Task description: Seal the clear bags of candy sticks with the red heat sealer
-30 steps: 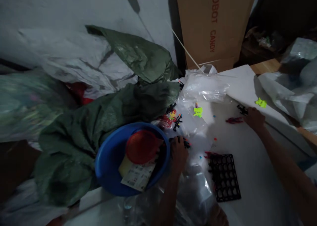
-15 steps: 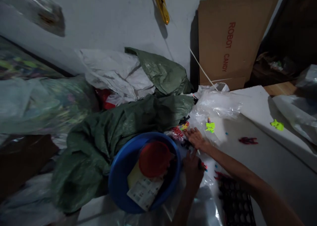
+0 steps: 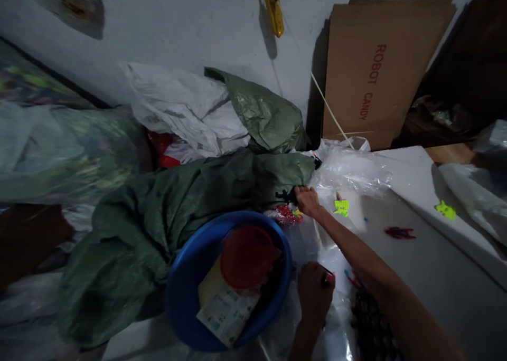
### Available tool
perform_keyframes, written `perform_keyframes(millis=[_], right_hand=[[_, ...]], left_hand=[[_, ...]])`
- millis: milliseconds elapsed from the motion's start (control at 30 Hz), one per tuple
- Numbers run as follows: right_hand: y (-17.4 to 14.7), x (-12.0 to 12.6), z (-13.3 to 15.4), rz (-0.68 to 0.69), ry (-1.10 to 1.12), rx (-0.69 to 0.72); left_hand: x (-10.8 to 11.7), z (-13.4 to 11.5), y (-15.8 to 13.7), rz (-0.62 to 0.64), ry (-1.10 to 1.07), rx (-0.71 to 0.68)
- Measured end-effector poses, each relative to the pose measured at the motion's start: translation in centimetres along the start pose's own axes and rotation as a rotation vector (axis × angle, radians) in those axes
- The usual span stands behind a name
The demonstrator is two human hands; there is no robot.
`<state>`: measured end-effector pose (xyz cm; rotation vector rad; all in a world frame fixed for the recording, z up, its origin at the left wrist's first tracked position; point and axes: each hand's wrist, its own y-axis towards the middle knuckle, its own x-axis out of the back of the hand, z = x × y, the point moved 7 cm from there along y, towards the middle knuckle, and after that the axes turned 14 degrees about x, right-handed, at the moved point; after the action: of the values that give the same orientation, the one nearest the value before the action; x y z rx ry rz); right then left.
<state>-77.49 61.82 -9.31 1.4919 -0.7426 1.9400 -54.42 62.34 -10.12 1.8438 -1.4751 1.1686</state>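
Observation:
My right hand [image 3: 307, 200] reaches to the edge of the dark green sack [image 3: 245, 176], its fingers closed on a small black toy piece [image 3: 285, 195]. Just below it lies a bundle of red and yellow pieces in clear plastic [image 3: 287, 214]. Nearer to me, my left hand [image 3: 316, 292] is closed around a small black item with an orange-red end [image 3: 328, 280]; its exact kind is unclear. Beside the left hand stands a blue basin [image 3: 178, 276] with a red basket [image 3: 247, 255] and a printed sheet [image 3: 227, 313] inside. A black tray with round hollows [image 3: 372, 324] sits partly behind my right arm.
Yellow-green toy pieces [image 3: 341, 208] and a dark red piece [image 3: 400, 233] lie on the white surface [image 3: 435, 276]. Clear plastic bags [image 3: 352, 168] lie at the back. A cardboard box [image 3: 380, 70] leans against the wall. Filled sacks [image 3: 79, 155] crowd the left.
My right hand has moved away from the left, toward the green sack, with the black piece. My left hand has drawn back toward me, still around its small item. The view has shifted slightly.

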Motion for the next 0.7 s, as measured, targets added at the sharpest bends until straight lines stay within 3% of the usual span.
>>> perform_keyframes(millis=[200, 333, 433, 533, 633, 700], right_hand=[[-2.5, -1.2, -1.5, 0.104, -0.092, 0.064], [-3.9, -0.7, -2.0, 0.064, 0.015, 0.075], [-3.1, 2.3, -5.1, -0.194, 0.359, -0.008], [0.2, 6.1, -11.3, -0.525, 0.713, -0.146], [3.9, 7.1, -16.6, -0.538, 0.724, -0.377], [5.3, 6.3, -17.6, -0.455, 0.652, -0.447]], left_hand=[[1.7, -1.6, -0.8, -0.120, -0.040, -0.146], [2.7, -2.3, -1.5, -0.069, -0.258, -0.197], [2.7, -0.9, -1.4, 0.014, -0.360, -0.037], [1.4, 1.5, -1.7, 0.166, -0.437, 0.229], [0.0, 3.3, -2.8, 0.246, -0.437, 0.392], [-0.5, 4.2, -3.3, 0.212, -0.420, 0.425]])
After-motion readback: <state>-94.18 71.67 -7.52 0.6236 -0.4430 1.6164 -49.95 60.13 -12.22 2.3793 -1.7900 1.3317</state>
